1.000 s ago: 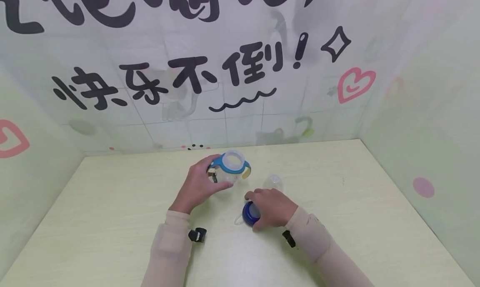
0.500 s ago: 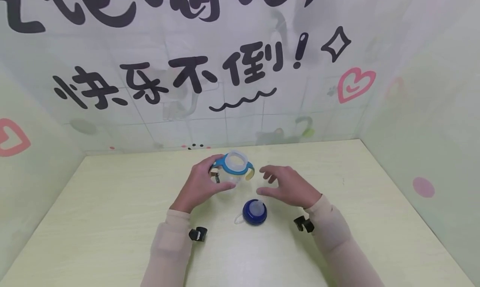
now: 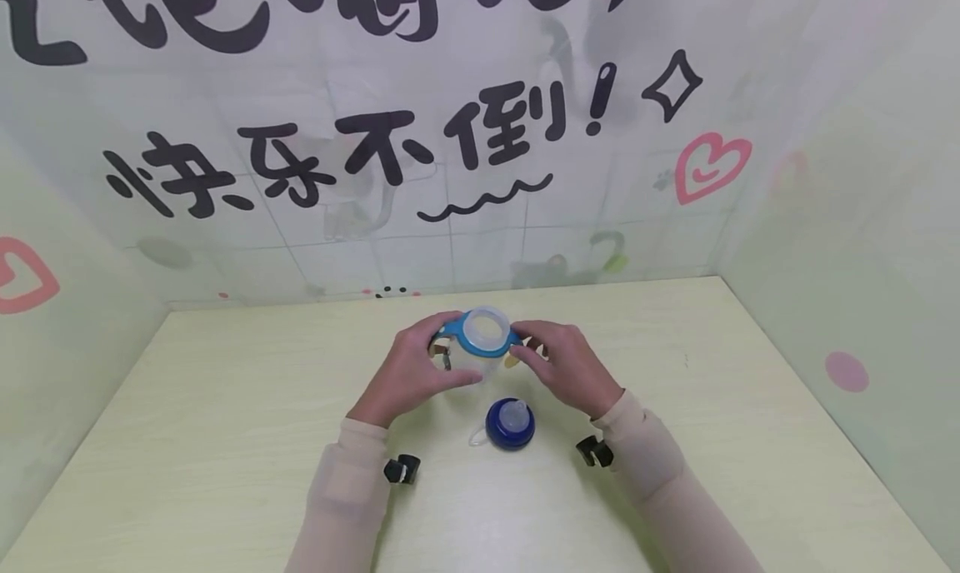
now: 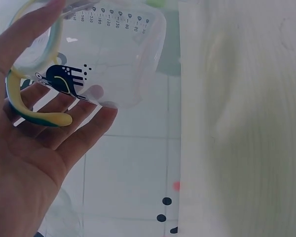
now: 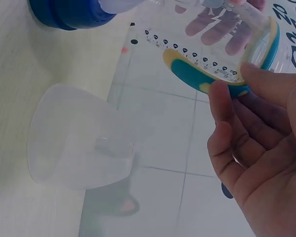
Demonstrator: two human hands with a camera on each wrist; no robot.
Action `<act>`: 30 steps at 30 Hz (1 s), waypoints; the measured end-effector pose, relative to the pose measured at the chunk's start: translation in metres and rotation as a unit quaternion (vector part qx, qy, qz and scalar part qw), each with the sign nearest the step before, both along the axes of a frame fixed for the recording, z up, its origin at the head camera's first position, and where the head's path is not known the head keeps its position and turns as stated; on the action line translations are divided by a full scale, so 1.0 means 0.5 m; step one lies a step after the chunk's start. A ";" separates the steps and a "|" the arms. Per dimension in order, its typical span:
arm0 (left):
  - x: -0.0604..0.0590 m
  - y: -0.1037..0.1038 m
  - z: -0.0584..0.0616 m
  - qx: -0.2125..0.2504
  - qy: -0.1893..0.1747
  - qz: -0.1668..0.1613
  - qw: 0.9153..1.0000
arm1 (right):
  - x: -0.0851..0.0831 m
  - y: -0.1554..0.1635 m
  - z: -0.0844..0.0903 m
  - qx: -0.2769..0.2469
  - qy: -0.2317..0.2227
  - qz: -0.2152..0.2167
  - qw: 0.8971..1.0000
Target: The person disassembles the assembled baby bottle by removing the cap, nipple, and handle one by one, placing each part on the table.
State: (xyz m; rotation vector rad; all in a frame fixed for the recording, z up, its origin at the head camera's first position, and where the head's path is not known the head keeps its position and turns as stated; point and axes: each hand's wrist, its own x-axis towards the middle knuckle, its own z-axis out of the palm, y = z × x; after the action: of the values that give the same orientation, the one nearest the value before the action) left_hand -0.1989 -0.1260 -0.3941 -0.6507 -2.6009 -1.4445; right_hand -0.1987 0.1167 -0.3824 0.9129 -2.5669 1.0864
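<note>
A clear baby bottle [image 4: 113,54] with printed measuring marks and a cartoon figure stands uncapped in both hands, above the table's far half. My left hand [image 3: 414,369] holds its body from the left, thumb on one side and fingers on the other. Around the neck sits a blue-and-yellow handle ring [image 3: 472,347]. On the right, my right hand [image 3: 567,363] pinches that ring between thumb and forefinger, beside one grip [image 5: 193,76]. Below the bottle, a blue collar with a clear teat [image 3: 510,424] rests on the table, a small clear loop at its left.
A translucent cap [image 5: 79,138] stands on the table near the right hand in the right wrist view; the right hand hides it in the head view. Behind the pale table [image 3: 225,440] rises a printed wall [image 3: 360,265], with side walls left and right.
My right hand let go of the blue collar with teat, lifted away, then took hold of the bottle's handle ring. My left hand shifted slightly right with the bottle.
</note>
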 end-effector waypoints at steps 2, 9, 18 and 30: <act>0.000 0.000 0.000 0.002 0.001 0.000 1.000 | 0.001 -0.001 0.001 -0.006 0.005 -0.001 1.000; 0.003 -0.002 0.003 -0.005 0.002 0.011 1.000 | 0.000 -0.003 0.002 -0.025 0.032 0.006 0.999; 0.003 -0.003 0.008 -0.001 -0.008 0.015 1.000 | 0.002 0.009 0.020 -0.032 0.084 0.003 0.996; -0.007 -0.018 -0.002 0.042 -0.014 0.010 0.999 | 0.006 0.035 0.051 -0.086 0.135 -0.038 0.986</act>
State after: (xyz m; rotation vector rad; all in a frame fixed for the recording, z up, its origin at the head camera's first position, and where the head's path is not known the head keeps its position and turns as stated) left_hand -0.2024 -0.1352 -0.3952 -0.5971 -2.5450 -1.5580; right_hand -0.1958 0.1341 -0.3569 0.8482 -2.2330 1.0624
